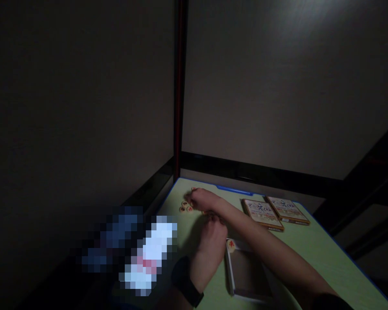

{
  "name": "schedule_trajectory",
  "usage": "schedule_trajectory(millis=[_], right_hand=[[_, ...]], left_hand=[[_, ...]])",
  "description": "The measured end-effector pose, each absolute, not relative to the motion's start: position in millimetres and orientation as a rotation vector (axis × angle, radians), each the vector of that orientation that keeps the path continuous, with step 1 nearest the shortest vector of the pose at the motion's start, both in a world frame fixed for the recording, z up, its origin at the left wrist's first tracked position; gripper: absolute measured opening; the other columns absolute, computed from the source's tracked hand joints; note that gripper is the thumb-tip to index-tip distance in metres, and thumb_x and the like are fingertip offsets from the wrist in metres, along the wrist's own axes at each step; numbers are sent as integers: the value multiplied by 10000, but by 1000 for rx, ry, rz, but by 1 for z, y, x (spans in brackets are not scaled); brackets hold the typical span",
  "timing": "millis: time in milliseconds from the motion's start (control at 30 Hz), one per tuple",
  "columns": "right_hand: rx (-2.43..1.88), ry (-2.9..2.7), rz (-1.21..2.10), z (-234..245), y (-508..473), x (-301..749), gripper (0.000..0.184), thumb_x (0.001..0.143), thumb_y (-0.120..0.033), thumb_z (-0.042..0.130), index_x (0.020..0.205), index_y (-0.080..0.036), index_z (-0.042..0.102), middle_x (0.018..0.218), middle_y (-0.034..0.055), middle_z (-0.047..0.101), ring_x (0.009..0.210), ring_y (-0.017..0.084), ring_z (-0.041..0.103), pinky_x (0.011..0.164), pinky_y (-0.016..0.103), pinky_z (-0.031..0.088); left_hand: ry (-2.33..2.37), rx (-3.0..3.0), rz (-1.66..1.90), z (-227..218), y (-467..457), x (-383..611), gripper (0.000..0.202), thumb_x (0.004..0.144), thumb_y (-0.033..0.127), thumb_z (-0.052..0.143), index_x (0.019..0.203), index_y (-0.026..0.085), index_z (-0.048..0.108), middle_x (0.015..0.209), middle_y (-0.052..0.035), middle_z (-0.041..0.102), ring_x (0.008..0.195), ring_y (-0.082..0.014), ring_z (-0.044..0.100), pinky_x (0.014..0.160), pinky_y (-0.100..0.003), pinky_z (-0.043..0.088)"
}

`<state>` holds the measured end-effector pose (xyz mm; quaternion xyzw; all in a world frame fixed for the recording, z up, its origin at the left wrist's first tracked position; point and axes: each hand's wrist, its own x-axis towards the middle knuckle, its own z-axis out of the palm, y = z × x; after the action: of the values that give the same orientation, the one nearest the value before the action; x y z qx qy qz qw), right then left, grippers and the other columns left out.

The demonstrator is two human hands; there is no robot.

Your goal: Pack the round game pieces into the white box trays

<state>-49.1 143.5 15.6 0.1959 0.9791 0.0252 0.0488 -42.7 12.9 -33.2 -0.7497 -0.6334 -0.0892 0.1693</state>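
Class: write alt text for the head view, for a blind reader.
A person's right hand reaches small round pale game pieces at the far corner of a green table; the left hand, wearing a black wristband, is beside a shallow white box.

Two flat patterned boxes (261,213) are counted side by side, plus one open grey tray (248,271). Three round pieces (189,209) can be made out in the far corner, and one red-marked piece (231,244) is seen on the tray's corner. More could be hidden tbh.

Head cam, single view, facing fwd & down, close over table (313,252) corner, wall (278,86) filling upper frame
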Motion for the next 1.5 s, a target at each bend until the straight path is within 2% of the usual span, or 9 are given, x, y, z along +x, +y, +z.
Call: schedule_trajectory(millis=[233, 400, 567, 900, 1133, 1233, 1367, 1433, 1500], right_hand=[[659, 2983, 179, 13, 141, -51, 202, 857, -168, 545, 991, -158, 696, 1037, 144, 693, 898, 227, 661, 719, 265, 449], [709, 2974, 175, 12, 138, -50, 234, 865, -167, 544, 1055, -162, 681, 1022, 147, 702, 956, 240, 662, 763, 273, 461], [764, 2959, 161, 10, 138, -48, 248, 850, -165, 552, 1065, -157, 678, 959, 142, 719, 910, 248, 679, 736, 277, 466], [739, 2982, 54, 6, 142, -50, 272, 837, -80, 535, 1066, -128, 672, 1052, 171, 704, 945, 252, 669, 760, 284, 452], [860, 3151, -110, 28, 138, -5, 274, 910, -142, 499, 1162, -116, 601, 1127, 146, 674, 1010, 206, 629, 833, 258, 438], [1099, 3355, -499, 33, 128, 41, 237, 906, -181, 523, 1123, -150, 615, 1064, 110, 696, 965, 206, 642, 828, 273, 459], [1398, 3483, -870, 16, 100, 96, 247, 916, -237, 499, 1137, -179, 593, 1040, 99, 697, 920, 208, 651, 832, 307, 492], [1502, 3507, -905, 4, 84, 113, 246, 915, -273, 509, 1130, -187, 592, 1038, 106, 695, 928, 219, 650, 838, 324, 502], [1588, 3527, -821, -7, 71, 122, 248, 921, -285, 497, 1133, -197, 590, 1053, 114, 688, 947, 228, 644, 853, 342, 507]], left_hand=[[-1797, -2103, -302, -46, 17, -42, 296, 858, 32, 507, 1108, 57, 664, 1021, -185, 686, 882, -233, 662, 759, -316, 523], [-1797, -2133, -303, -48, 20, -43, 299, 856, 29, 501, 1096, 65, 675, 1002, -174, 695, 866, -229, 665, 750, -310, 523], [-1780, -2121, -310, -45, 19, -44, 281, 849, 27, 524, 1087, 42, 671, 997, -191, 687, 867, -242, 665, 746, -317, 522], [-1820, -2158, -365, -43, 21, -47, 299, 864, 35, 466, 1082, 74, 667, 961, -158, 689, 818, -210, 660, 710, -287, 522], [-1867, -2215, -563, -30, 19, -53, 293, 853, 15, 442, 1044, 87, 652, 1068, -160, 679, 1029, -244, 640, 909, -356, 514], [-1994, -2164, -979, -21, 25, -54, 247, 891, 59, 428, 1043, 103, 618, 1035, -145, 681, 988, -231, 655, 880, -366, 532], [-2135, -2105, -2046, -13, 36, -46, 261, 968, 156, 361, 1171, 152, 526, 1077, -110, 666, 875, -154, 683, 765, -289, 569], [-2110, -2165, -2547, -13, 39, -36, 266, 966, 181, 396, 1199, 154, 523, 1132, -125, 655, 913, -152, 685, 771, -278, 572], [-2036, -2186, -2934, -13, 40, -26, 226, 931, 205, 501, 1132, 141, 584, 1134, -135, 661, 953, -171, 677, 809, -294, 564]])
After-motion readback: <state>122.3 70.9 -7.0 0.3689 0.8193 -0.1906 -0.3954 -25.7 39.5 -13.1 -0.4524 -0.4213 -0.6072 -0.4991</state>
